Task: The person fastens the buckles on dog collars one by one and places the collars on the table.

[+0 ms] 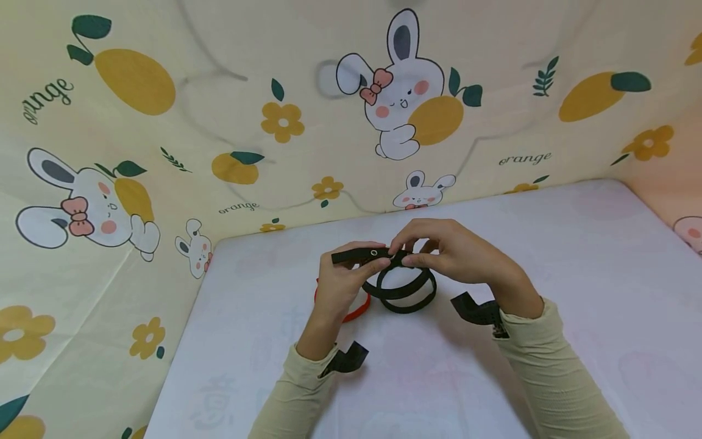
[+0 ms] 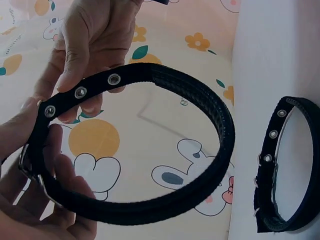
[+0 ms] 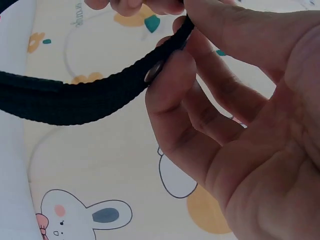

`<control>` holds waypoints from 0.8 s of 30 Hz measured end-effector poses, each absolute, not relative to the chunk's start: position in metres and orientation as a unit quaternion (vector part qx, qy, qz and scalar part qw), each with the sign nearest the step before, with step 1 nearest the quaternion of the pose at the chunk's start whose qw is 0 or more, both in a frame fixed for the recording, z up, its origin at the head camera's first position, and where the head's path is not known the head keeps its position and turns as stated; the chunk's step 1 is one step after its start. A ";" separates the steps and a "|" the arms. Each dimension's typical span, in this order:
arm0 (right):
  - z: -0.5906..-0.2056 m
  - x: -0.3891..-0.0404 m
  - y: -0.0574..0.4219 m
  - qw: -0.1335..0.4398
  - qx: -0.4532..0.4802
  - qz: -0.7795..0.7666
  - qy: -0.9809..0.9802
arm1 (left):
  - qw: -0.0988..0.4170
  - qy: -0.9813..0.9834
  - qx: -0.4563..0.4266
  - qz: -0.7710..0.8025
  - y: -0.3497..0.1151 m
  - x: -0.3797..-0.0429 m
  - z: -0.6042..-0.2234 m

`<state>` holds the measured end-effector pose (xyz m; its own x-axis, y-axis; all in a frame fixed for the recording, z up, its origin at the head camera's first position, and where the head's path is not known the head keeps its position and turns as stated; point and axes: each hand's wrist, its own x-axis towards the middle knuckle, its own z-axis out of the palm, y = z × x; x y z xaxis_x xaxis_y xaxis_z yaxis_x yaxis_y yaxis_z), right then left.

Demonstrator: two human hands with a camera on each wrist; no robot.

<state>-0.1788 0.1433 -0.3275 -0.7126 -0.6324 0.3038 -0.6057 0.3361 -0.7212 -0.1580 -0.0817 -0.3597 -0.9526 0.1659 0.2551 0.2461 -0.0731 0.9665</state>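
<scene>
Both hands hold a black buckle collar [image 1: 358,254] up over the table, its band bent into a loop. The left hand [image 1: 339,281] grips it at the metal buckle [image 2: 25,162]. The right hand [image 1: 463,249] pinches the strap end, which has several metal eyelets [image 2: 80,93]. In the right wrist view the thumb and fingers of the right hand [image 3: 260,125] close on the strap [image 3: 95,105]. Below the held loop, a second black collar [image 1: 407,310] with eyelets stands on the table. A red collar [image 1: 359,313] lies partly hidden behind the left hand.
A white-covered table [image 1: 247,341] lies under the hands. Behind it hangs a cream cloth [image 1: 307,49] printed with rabbits, oranges and flowers. Black strips [image 1: 475,308] stick out from both sleeve cuffs.
</scene>
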 end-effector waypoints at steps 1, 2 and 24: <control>-0.328 -0.179 0.144 0.014 -0.377 -0.434 0.818 | 0.024 -0.683 -0.149 -0.714 -0.082 -0.158 -0.359; -0.328 -0.179 0.144 0.012 -0.375 -0.435 0.819 | 0.020 -0.688 -0.145 -0.711 -0.083 -0.158 -0.359; -0.329 -0.183 0.144 -0.012 -0.311 -0.485 0.817 | 0.082 -0.705 -0.081 -0.700 -0.087 -0.161 -0.357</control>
<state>-0.1833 0.1445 -0.3295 -0.8066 -0.4959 0.3216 -0.5197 0.3359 -0.7855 -0.1607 -0.0875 -0.3570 -0.9733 0.0000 0.2295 0.2295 0.0074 0.9733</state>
